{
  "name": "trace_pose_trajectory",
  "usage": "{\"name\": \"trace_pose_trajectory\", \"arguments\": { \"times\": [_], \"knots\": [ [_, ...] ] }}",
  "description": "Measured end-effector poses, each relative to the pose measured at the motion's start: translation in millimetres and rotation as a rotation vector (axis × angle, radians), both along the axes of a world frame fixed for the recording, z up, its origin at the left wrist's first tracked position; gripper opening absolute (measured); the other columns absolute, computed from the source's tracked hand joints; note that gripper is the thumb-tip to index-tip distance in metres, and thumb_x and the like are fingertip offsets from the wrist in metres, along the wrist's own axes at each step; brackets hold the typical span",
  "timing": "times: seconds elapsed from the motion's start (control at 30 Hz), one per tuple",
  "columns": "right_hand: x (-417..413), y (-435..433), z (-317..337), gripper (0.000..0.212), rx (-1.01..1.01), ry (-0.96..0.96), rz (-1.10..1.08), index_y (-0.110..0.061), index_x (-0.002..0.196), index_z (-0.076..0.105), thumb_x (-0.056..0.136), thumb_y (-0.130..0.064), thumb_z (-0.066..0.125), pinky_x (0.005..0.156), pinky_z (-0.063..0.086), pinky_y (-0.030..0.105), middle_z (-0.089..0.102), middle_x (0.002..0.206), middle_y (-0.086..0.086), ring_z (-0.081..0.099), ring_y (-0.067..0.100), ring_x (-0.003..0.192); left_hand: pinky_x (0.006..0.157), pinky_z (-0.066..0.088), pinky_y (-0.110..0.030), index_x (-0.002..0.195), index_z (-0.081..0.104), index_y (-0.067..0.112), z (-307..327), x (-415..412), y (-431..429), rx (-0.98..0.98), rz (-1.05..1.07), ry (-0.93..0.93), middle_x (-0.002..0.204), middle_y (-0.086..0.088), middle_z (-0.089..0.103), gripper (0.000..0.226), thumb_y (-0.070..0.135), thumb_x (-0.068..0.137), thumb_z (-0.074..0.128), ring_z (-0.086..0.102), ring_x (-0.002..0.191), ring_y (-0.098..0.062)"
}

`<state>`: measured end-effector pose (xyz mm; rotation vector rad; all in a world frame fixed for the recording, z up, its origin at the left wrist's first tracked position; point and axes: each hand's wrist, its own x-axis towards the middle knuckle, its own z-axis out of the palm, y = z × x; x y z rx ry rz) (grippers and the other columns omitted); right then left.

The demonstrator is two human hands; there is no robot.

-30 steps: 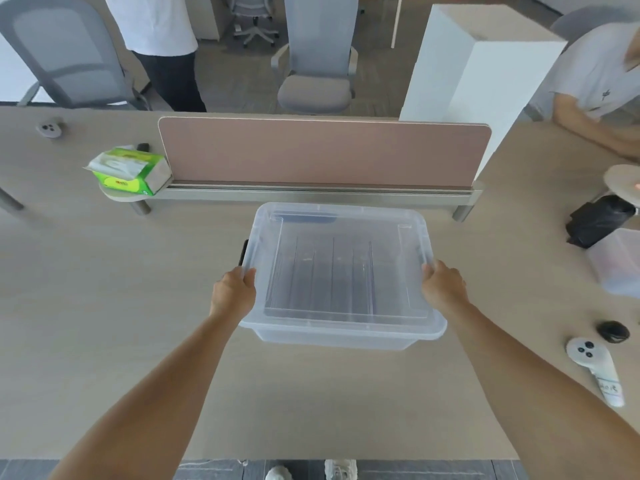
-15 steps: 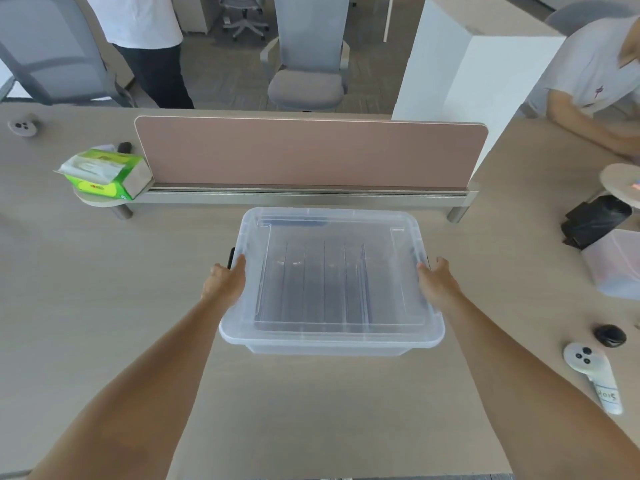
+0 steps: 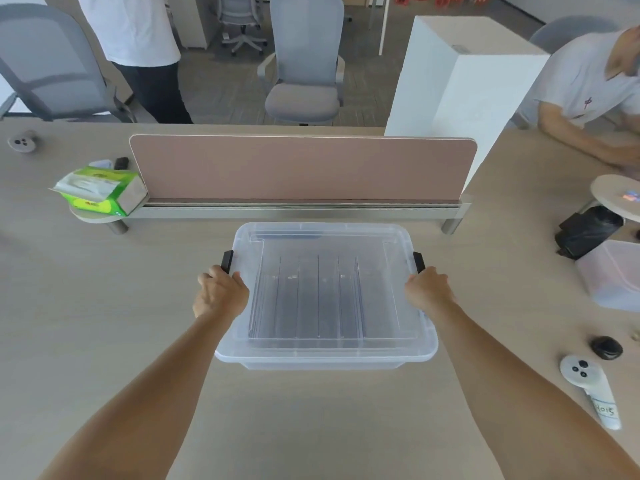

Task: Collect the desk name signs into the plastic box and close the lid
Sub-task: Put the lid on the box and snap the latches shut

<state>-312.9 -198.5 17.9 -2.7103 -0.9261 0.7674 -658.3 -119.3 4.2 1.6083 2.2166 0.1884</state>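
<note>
Green tissue pack far left on small round shelf, beside pink divider panel. Left hand curled around left rim of plastic box, just below black latch. Box at centre of surface, lid on, clear name signs lying inside in rows. Right hand clasping right rim, below second latch. White controller far right.

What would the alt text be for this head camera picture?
Two bare hands, left hand and right hand, grip the sides of a lidded clear plastic storage box holding clear sign holders, on a pale wooden desk before a pink divider panel.
</note>
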Motion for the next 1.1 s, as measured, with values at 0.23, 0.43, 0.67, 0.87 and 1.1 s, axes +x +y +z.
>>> {"name": "trace_pose_trajectory", "arguments": {
  "times": [0.23, 0.43, 0.67, 0.87, 1.1],
  "knots": [
    [-19, -7, -15, 0.038, -0.017, -0.234, 0.091, 0.007, 0.131, 0.037, 0.102, -0.018, 0.034, 0.068, 0.044, 0.039, 0.057, 0.123, 0.023, 0.063, 0.039, 0.107, 0.072, 0.041, -0.044, 0.107, 0.036, 0.007, -6, 3, 2, 0.026, -0.020, 0.014, 0.108, -0.019, 0.062, 0.027, 0.031, 0.100, 0.027, 0.059, 0.099, -0.043],
    [-32, -7, -14, 0.028, -0.038, -0.361, 0.102, 0.003, 0.121, 0.043, 0.095, -0.006, 0.038, 0.061, 0.042, 0.035, 0.063, 0.108, 0.018, 0.068, 0.033, 0.090, 0.070, 0.042, -0.045, 0.124, 0.035, 0.008, -6, 13, -6, 0.038, -0.017, 0.078, 0.119, -0.015, 0.055, 0.029, 0.025, 0.101, 0.030, 0.060, 0.100, -0.042],
    [-29, -17, -23, 0.045, 0.130, -0.451, 0.195, 0.004, 0.109, 0.051, 0.103, -0.037, 0.032, 0.058, 0.039, 0.034, 0.067, 0.092, 0.021, 0.068, 0.037, 0.078, 0.085, 0.044, -0.051, 0.152, 0.014, 0.013, -6, 21, -7, 0.064, 0.012, 0.001, 0.135, -0.020, 0.047, 0.068, 0.054, 0.097, 0.019, 0.054, 0.113, -0.041],
    [-32, -26, -23, 0.077, 0.174, -0.510, 0.309, 0.005, 0.124, 0.055, 0.096, -0.055, 0.015, 0.057, 0.037, 0.033, 0.067, 0.084, 0.021, 0.065, 0.036, 0.069, 0.085, 0.048, -0.050, 0.148, 0.020, 0.009, -7, 22, -7, 0.061, -0.004, 0.043, 0.129, -0.019, 0.050, 0.093, 0.077, 0.085, 0.021, 0.053, 0.115, -0.036],
    [-30, -5, -12, 0.078, 0.102, -0.506, 0.382, -0.002, 0.145, 0.037, 0.095, -0.060, 0.019, 0.100, 0.040, 0.048, 0.047, 0.141, 0.025, 0.044, 0.041, 0.129, 0.113, 0.022, -0.049, 0.153, 0.006, 0.019, -4, 27, 9, 0.102, -0.226, 0.188, 0.151, -0.018, 0.025, 0.089, 0.075, 0.085, 0.023, 0.025, 0.137, -0.041]
  ]
}}
